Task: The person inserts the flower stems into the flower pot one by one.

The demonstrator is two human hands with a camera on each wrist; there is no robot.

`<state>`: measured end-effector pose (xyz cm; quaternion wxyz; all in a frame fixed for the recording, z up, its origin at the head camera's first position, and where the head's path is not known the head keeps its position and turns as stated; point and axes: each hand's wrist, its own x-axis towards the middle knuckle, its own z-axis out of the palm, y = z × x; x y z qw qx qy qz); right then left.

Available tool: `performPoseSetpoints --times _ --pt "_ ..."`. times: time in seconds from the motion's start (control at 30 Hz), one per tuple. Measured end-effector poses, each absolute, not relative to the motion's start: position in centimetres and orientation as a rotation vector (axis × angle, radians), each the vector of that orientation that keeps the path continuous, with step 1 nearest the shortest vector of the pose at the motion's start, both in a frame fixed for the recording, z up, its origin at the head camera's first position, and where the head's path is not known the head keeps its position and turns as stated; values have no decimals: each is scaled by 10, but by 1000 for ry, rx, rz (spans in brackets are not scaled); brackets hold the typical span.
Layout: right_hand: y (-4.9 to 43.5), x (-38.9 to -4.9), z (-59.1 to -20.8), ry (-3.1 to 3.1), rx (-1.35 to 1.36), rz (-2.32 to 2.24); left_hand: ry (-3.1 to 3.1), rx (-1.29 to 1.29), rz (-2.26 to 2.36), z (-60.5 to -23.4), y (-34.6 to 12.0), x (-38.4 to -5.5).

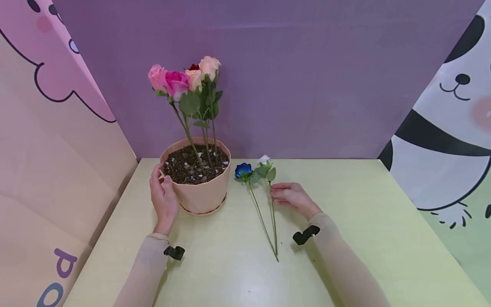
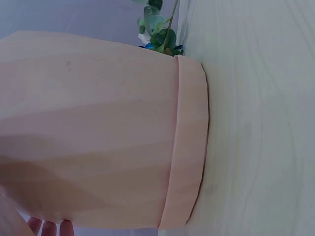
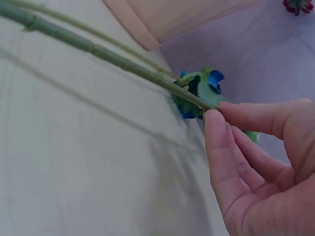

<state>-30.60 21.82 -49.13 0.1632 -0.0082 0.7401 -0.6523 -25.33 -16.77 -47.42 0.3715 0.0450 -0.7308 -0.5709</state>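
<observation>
A peach flowerpot (image 1: 201,198) full of dark soil with pebbles stands on a matching saucer, holding several artificial roses in pink and peach. My left hand (image 1: 165,198) holds the pot's left side near the rim, thumb toward me and fingers round the far side. In the left wrist view its fingertips (image 2: 65,227) show against the pot wall. Right of the pot, my right hand (image 1: 293,197) pinches the green stem (image 3: 113,59) of a white rose (image 1: 264,160) between thumb and fingers. A blue rose (image 1: 244,170) lies beside it, its stem meeting the white rose's at the lower end.
The pale table (image 1: 345,256) reaches back to a purple wall panel (image 1: 307,85). A pink-patterned panel (image 1: 76,149) borders the left, and a panda-print panel (image 1: 441,179) the right. A dark red rose (image 1: 193,67) shows behind the peach blooms in the pot.
</observation>
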Motion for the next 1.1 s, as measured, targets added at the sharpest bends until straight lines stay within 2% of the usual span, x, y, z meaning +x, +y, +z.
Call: performPoseSetpoints --times 0.73,1.1 --pt "227 -311 -439 2062 62 -2100 -1905 130 -1480 -470 -167 -250" --pt "228 -307 -415 2083 14 -2118 -1895 147 -1490 -471 -168 -251"
